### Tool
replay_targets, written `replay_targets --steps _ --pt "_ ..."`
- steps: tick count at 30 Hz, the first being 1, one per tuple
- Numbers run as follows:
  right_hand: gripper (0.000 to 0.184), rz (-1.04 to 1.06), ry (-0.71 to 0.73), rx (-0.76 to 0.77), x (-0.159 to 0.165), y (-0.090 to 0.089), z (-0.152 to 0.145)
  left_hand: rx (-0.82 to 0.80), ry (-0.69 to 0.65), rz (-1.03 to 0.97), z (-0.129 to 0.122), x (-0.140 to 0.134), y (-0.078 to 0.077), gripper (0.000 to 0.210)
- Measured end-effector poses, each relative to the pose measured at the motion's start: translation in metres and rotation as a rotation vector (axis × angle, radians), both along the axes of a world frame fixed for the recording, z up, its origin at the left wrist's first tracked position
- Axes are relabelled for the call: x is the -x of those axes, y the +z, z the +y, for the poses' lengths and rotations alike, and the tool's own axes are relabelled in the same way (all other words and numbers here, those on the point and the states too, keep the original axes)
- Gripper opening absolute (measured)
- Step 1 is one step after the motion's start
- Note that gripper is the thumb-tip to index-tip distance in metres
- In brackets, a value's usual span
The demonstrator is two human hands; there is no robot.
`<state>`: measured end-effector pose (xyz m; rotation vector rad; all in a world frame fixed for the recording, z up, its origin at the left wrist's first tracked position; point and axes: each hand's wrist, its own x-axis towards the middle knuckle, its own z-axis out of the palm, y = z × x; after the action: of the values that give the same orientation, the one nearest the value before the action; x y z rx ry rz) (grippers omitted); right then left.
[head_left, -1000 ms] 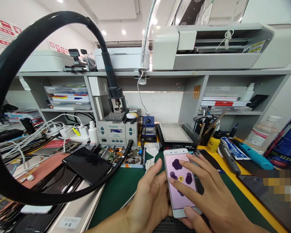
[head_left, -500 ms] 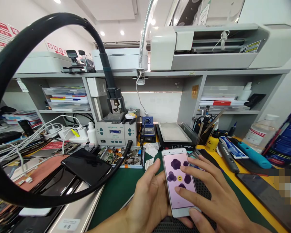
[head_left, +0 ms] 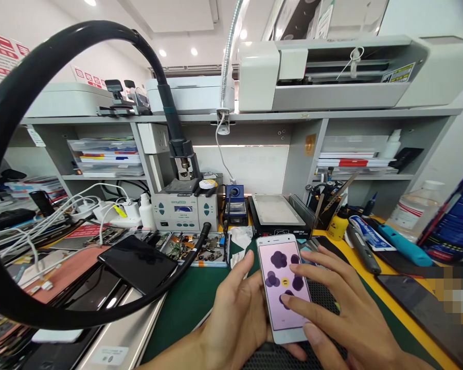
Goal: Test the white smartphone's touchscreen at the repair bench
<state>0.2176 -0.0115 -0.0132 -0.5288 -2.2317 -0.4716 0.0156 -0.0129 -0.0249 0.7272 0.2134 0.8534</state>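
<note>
A white smartphone (head_left: pixel 283 288) with its screen lit rests tilted in my left hand (head_left: pixel 237 313). My left palm and fingers support it from behind and along its left edge, the thumb standing up beside it. The pink screen shows dark purple flower-like shapes around a small yellow spot. Over the phone's right side hovers my right hand (head_left: pixel 343 303), fingers spread; its index fingertip is at or just above the lower part of the screen. The right thumb is by the phone's lower right corner. Under the phone lies a black perforated mat (head_left: pixel 324 298).
A thick black hose (head_left: pixel 73 31) loops across the left from a grey soldering station (head_left: pixel 185 213). A parts tray (head_left: pixel 196 249), a dark phone (head_left: pixel 139 264) and stacked panels lie left. Behind stands a flat heating plate (head_left: pixel 280 210); a yellow bottle (head_left: pixel 337 226) and tools line the right.
My right hand has shifted slightly, its index fingertip a little further right on the screen and the thumb slightly higher. The phone stays in my left hand.
</note>
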Motion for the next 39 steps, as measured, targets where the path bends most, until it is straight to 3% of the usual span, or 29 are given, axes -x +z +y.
replay_targets --steps 30,39 --pt "0.041 -0.172 -0.091 -0.020 0.0043 0.0058 -0.0007 -0.018 0.013 -0.014 -0.0019 -0.0013 -0.0003 0.067" --pt "0.036 -0.061 0.003 -0.015 0.0014 0.0030 -0.0008 -0.015 -0.004 0.002 -0.0012 -0.0012 -0.0006 0.068"
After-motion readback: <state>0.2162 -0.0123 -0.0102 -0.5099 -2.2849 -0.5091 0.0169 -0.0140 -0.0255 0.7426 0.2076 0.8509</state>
